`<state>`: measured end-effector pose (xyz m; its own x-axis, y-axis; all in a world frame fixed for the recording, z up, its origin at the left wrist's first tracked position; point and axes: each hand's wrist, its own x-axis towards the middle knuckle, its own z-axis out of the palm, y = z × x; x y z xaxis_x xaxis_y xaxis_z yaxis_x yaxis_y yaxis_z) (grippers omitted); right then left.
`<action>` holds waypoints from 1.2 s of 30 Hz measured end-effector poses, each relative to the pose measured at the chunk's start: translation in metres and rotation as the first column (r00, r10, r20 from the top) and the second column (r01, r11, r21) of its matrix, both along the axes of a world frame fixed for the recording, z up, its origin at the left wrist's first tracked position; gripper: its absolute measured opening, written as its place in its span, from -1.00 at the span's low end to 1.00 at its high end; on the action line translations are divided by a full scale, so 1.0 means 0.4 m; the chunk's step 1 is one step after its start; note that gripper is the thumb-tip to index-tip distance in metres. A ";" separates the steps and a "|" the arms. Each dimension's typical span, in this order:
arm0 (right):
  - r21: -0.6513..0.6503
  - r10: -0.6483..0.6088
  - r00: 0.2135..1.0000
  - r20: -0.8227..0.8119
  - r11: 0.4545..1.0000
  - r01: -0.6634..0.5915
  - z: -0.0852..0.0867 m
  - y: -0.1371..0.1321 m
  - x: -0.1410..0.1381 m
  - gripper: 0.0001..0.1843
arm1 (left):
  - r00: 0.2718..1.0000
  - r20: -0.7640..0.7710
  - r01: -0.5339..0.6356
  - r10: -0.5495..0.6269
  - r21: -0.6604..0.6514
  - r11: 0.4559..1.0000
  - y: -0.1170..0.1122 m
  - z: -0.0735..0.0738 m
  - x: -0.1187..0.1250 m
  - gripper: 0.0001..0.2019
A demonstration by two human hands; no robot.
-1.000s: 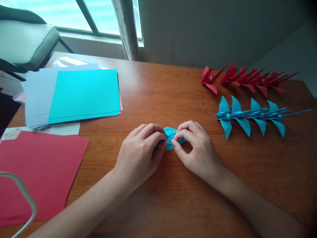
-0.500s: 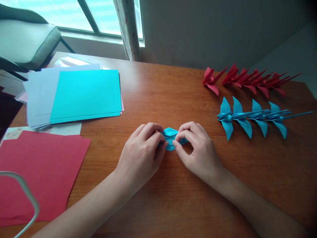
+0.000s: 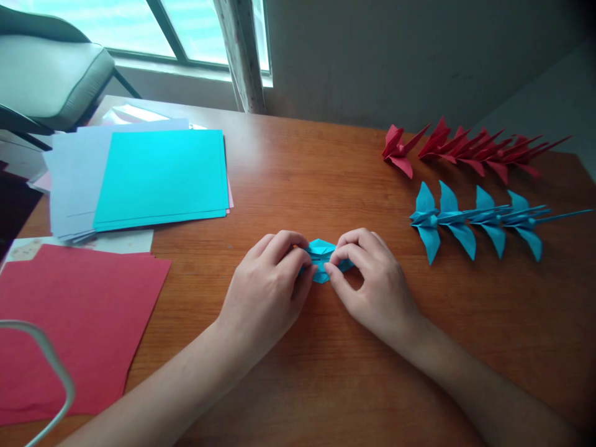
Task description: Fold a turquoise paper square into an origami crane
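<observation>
A small piece of folded blue paper (image 3: 320, 248) is held between my two hands above the middle of the wooden table. My left hand (image 3: 272, 282) pinches its left end with thumb and fingers. On the other side my right hand (image 3: 372, 279) grips the right end the same way, thumb against fingertips. Both ends of the paper are partly hidden behind my fingers, while its creased middle shows between the hands.
At right lie a row of nested blue paper cranes (image 3: 429, 222) and, behind it, red paper cranes (image 3: 398, 152). Stacked blue sheets (image 3: 162, 177) sit on white ones (image 3: 77, 180) at left, near red sheets (image 3: 79, 329). A white cable (image 3: 58, 366) loops at lower left.
Almost nothing differs. Both hands keep their pinch on the folded blue paper, and the view has shifted very slightly.
</observation>
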<state>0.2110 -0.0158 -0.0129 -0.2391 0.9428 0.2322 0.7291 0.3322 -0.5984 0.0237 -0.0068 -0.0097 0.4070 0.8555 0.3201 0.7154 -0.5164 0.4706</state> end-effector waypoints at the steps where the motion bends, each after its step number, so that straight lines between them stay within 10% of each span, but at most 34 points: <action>1: 0.002 0.000 1.000 0.001 1.000 0.000 0.000 0.000 0.000 -0.90 | 1.000 -0.005 0.001 -0.001 -0.002 1.000 0.000 0.001 0.000 -0.89; 36: 0.028 0.035 0.998 0.046 0.999 -0.036 -0.005 0.001 0.000 -0.89 | 0.997 -0.083 -0.005 0.001 -0.052 0.999 -0.004 0.003 0.020 -0.91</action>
<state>0.2108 -0.0153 -0.0150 -0.2831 0.9267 0.2471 0.7427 0.3748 -0.5548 0.0319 -0.0082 -0.0083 0.4278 0.8714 0.2400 0.7545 -0.4905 0.4361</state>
